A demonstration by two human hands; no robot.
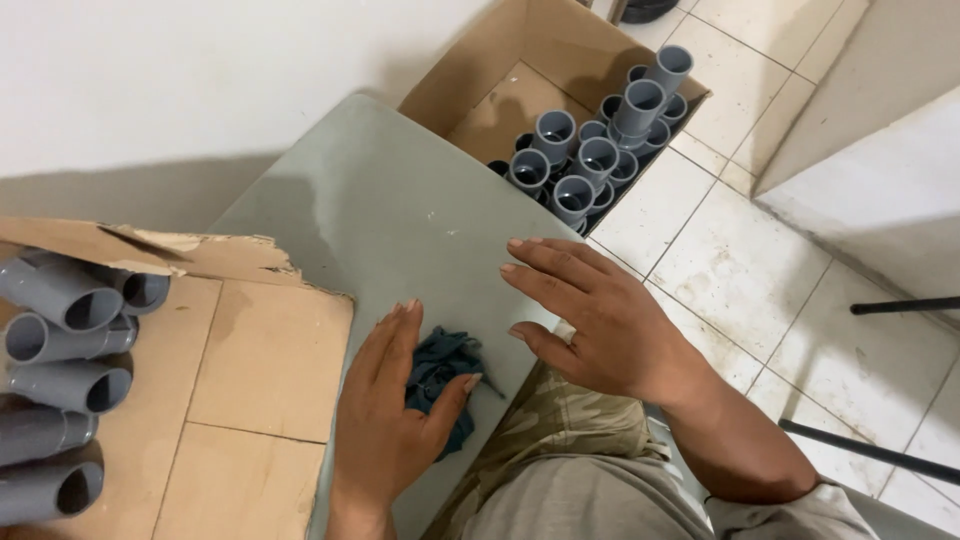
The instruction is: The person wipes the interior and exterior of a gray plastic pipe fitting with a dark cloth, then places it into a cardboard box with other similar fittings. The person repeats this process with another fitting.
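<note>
My left hand (385,410) lies on a grey tabletop (380,200) with its fingers and thumb closed around a crumpled dark teal cloth (440,370). My right hand (590,315) rests flat on the table's right edge beside the cloth, fingers spread and pointing left, holding nothing. A ring shows on one of its fingers.
A cardboard box (470,75) on the tiled floor (740,260) beyond the table holds several upright grey pipe fittings (590,150). A torn cardboard box (250,370) at the left holds several grey pipe pieces (60,360) lying on their sides. Black rods (880,455) cross the floor at right.
</note>
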